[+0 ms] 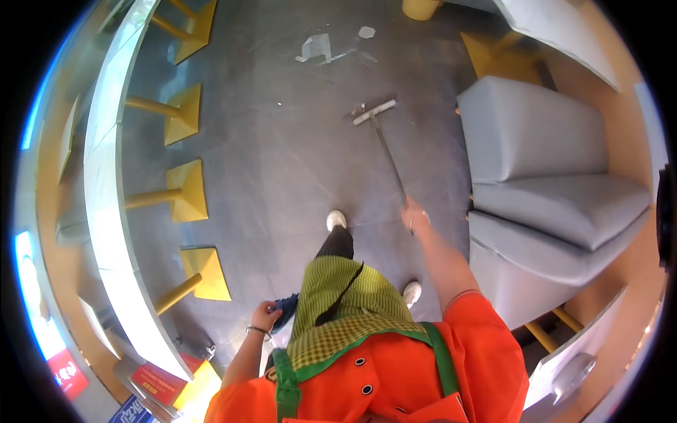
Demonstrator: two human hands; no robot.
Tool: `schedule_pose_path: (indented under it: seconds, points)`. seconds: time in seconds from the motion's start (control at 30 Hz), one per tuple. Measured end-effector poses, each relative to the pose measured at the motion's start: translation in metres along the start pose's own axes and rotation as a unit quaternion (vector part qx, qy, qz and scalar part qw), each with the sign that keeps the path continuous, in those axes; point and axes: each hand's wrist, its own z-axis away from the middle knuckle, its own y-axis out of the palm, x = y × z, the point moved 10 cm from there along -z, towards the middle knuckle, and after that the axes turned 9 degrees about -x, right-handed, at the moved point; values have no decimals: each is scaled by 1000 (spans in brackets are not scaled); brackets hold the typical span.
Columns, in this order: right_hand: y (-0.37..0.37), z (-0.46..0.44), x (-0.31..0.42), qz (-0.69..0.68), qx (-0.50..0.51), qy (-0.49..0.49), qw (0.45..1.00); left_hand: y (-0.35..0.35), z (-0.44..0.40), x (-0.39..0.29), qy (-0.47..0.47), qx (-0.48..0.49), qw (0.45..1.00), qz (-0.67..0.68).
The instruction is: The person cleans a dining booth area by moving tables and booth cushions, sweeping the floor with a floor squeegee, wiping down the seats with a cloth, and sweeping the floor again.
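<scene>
My right hand [415,212] is closed around the handle of a broom [389,151], its arm stretched forward. The broom's wide head [375,112] rests on the grey floor, with small bits of debris along its far side. Down at my left side, my left hand [265,316] has its fingers curled at a dark blue, cloth-like thing [285,310], partly hidden by the apron. Ahead on the floor lie several whitish scraps [317,46], apart from the broom.
A long white table [106,169] on yellow pedestal legs [189,190] runs along the left. Grey padded seats [536,134] line the right, close to my right arm. A white tabletop [564,32] stands at the far right. My white shoes [336,219] are on the floor.
</scene>
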Motion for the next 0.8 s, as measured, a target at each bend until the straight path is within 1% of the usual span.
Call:
schedule_pose_path:
  seconds: [0.03,0.07,0.1,0.13,0.2,0.23,0.27,0.3,0.33,0.37,0.4,0.43,0.47,0.5,0.53,0.57,0.6,0.63,0.67,0.73,0.77,0.8]
  points:
    - [-4,-38,31,26,-17,-8,999,-16,-7,-3,-1,15,1000,-2]
    - [-12,-65,66,-1,31,17,999,-34,-11,-14,0,8,1000,6]
    - [-24,-83,101,-29,76,40,996,-46,-20,-8,-10,-1,1000,24]
    - [-30,-98,128,-29,76,36,996,-57,-29,-3,-19,-8,999,44]
    - [-26,-103,146,-157,99,130,974,-73,-39,2,-38,-21,998,55]
    - [-14,-98,142,-153,100,131,975,-77,-44,14,-56,-35,995,80]
    - [-13,-94,136,-96,19,47,994,-78,-48,26,-72,-49,990,107]
    - [-13,-80,126,-38,-62,-37,997,-75,-50,36,-58,-45,993,96]
    - [7,-62,99,-72,-36,-12,997,-75,-47,38,-58,-41,992,100]
    - [9,-29,85,-92,-34,-37,994,-69,-46,34,-52,-6,996,66]
    - [18,-3,57,-87,-55,-47,994,-65,-45,32,-45,27,998,30]
    - [11,44,49,-122,-42,-46,991,-63,-48,33,-3,26,1000,1]
    - [9,94,36,-117,25,53,991,-65,-47,33,-1,26,1000,2]
    - [34,127,-7,-125,54,92,986,-64,-49,27,0,32,999,-5]
    - [48,161,-35,-110,9,38,993,-61,-51,25,0,39,999,-11]
    - [58,199,-60,-93,-32,-14,995,-61,-55,27,17,18,1000,-7]
    - [66,236,-74,-88,-45,-63,993,-63,-57,32,31,-1,1000,-5]
    - [73,274,-88,-83,-60,-112,988,-65,-58,27,40,1,999,-3]
    - [85,303,-99,-93,-30,-101,990,-67,-53,27,48,5,999,-3]
    - [114,339,-118,-109,48,-15,993,-70,-51,38,49,16,999,-15]
    - [122,347,-119,-110,64,13,992,-72,-58,33,53,21,998,-20]
    - [132,355,-123,-108,88,46,989,-79,-60,37,26,12,999,-23]
